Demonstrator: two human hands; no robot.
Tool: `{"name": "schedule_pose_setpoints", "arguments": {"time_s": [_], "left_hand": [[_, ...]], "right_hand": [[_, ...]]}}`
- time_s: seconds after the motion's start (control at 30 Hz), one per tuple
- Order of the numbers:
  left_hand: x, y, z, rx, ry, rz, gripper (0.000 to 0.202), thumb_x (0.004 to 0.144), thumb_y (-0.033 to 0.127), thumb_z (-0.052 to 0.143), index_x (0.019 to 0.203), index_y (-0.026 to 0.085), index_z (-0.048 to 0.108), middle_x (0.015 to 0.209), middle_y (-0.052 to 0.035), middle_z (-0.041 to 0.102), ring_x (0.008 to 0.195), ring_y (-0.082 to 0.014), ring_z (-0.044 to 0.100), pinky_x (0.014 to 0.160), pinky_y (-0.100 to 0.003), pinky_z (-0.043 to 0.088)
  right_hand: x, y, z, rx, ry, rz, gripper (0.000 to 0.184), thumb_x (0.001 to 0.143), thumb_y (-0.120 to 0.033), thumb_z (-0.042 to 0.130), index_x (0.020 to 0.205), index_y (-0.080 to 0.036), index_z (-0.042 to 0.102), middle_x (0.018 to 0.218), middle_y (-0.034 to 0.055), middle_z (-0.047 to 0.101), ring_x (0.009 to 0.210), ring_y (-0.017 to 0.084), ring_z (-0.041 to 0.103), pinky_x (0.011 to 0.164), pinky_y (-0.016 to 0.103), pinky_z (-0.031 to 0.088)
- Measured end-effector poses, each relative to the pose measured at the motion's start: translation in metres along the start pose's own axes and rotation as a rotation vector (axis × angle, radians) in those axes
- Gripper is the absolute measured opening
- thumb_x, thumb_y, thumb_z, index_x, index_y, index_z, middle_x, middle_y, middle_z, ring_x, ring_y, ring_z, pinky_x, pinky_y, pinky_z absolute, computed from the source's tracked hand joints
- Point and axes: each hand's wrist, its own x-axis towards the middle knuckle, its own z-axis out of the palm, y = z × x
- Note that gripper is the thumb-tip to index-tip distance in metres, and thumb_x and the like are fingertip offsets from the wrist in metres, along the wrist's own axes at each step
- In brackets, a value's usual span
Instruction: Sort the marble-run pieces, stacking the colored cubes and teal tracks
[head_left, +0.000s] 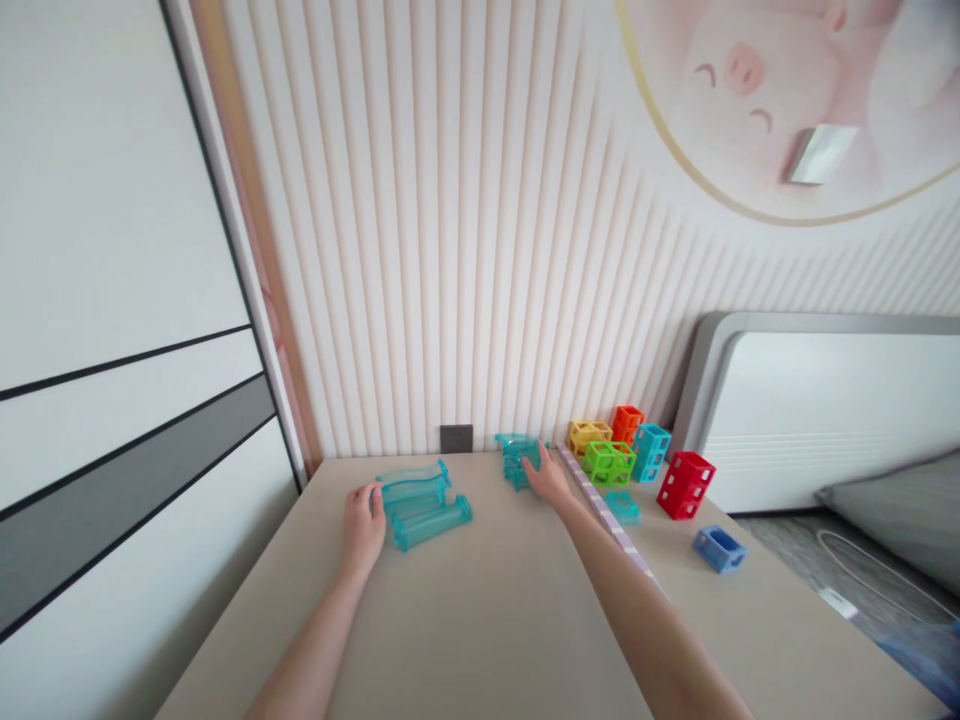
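Three or so see-through teal plastic trough-shaped track pieces (431,522) lie side by side on the left of the table. My left hand (362,528) closes its thumb and fingers at the left end of the upper ones. Toward the wall stands a small pile of similar teal pieces (517,462), one curved piece on top. At the right end of this pile is my right hand (549,476), its thumb and fingers around a teal piece; its far fingers are partly hidden.
A pale striped strip (600,502) runs along the table (465,620). Beyond it stand yellow (589,437), green (609,462), orange (628,424), teal (650,452), red (685,485) and blue blocks (720,549), plus a flat teal piece (622,507). Behind are a socket (456,438) and ribbed wall.
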Motion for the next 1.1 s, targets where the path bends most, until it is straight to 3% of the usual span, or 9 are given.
{"name": "schedule_pose_setpoints", "arguments": {"time_s": [0.1, 0.2, 0.37, 0.53, 0.73, 0.9, 1.1], "left_hand": [[-0.002, 0.003, -0.003, 0.013, 0.031, 0.011, 0.045, 0.091, 0.046, 0.034, 0.1, 0.016, 0.066, 0.102, -0.0172, 0.062, 0.109, -0.0319, 0.059, 0.105, -0.05, 0.044], [-0.008, 0.011, -0.007, 0.052, 0.008, 0.099, 0.048, 0.091, 0.05, 0.041, 0.114, 0.015, 0.064, 0.119, -0.0175, 0.059, 0.123, -0.0314, 0.052, 0.11, -0.049, 0.039], [-0.022, 0.026, -0.018, 0.262, -0.265, 0.329, 0.056, 0.087, 0.056, 0.055, 0.13, 0.021, 0.06, 0.148, -0.0139, 0.043, 0.14, -0.0343, 0.038, 0.115, -0.052, 0.031], [-0.026, 0.026, -0.024, 0.331, -0.43, 0.397, 0.057, 0.078, 0.056, 0.068, 0.126, 0.025, 0.064, 0.156, -0.01, 0.035, 0.141, -0.0365, 0.037, 0.114, -0.05, 0.035], [-0.023, 0.022, -0.023, 0.256, -0.392, 0.404, 0.03, 0.083, 0.045, 0.066, 0.101, 0.022, 0.073, 0.151, -0.0099, 0.043, 0.137, -0.034, 0.043, 0.114, -0.05, 0.037], [-0.019, 0.015, -0.026, 0.169, -0.356, 0.4, 0.03, 0.084, 0.048, 0.064, 0.095, 0.021, 0.072, 0.145, -0.012, 0.051, 0.133, -0.0336, 0.048, 0.112, -0.053, 0.038], [-0.014, 0.017, -0.028, 0.013, -0.318, 0.301, 0.038, 0.083, 0.058, 0.061, 0.077, 0.022, 0.07, 0.136, -0.0125, 0.061, 0.122, -0.0309, 0.058, 0.109, -0.05, 0.041]], "right_hand": [[-0.02, -0.014, 0.018, -0.013, -0.044, -0.097, 0.058, 0.087, -0.033, 0.057, 0.139, -0.009, 0.053, 0.141, 0.0213, 0.055, 0.134, 0.033, 0.048, 0.11, 0.044, 0.036], [-0.046, -0.029, 0.032, -0.026, -0.076, -0.197, 0.049, 0.09, -0.032, 0.054, 0.134, -0.012, 0.059, 0.144, 0.0178, 0.052, 0.137, 0.03, 0.044, 0.114, 0.042, 0.032], [-0.076, -0.039, 0.036, -0.033, -0.164, -0.34, 0.048, 0.088, -0.027, 0.057, 0.134, -0.015, 0.059, 0.144, 0.0157, 0.052, 0.133, 0.029, 0.049, 0.113, 0.04, 0.035], [-0.084, -0.038, 0.027, -0.024, -0.208, -0.421, 0.045, 0.085, -0.018, 0.057, 0.13, -0.019, 0.063, 0.135, 0.0115, 0.06, 0.124, 0.024, 0.057, 0.109, 0.033, 0.041], [-0.087, -0.042, 0.019, 0.004, -0.151, -0.429, 0.037, 0.085, -0.018, 0.057, 0.121, -0.02, 0.067, 0.122, 0.0097, 0.067, 0.116, 0.023, 0.062, 0.104, 0.033, 0.044], [-0.088, -0.04, 0.016, 0.02, -0.081, -0.372, 0.037, 0.087, -0.018, 0.054, 0.122, -0.021, 0.065, 0.121, 0.0091, 0.068, 0.115, 0.024, 0.062, 0.103, 0.035, 0.045], [-0.088, -0.036, 0.017, 0.031, -0.023, -0.323, 0.034, 0.092, -0.025, 0.049, 0.123, -0.021, 0.063, 0.118, 0.0089, 0.069, 0.109, 0.023, 0.065, 0.098, 0.037, 0.048]]}}
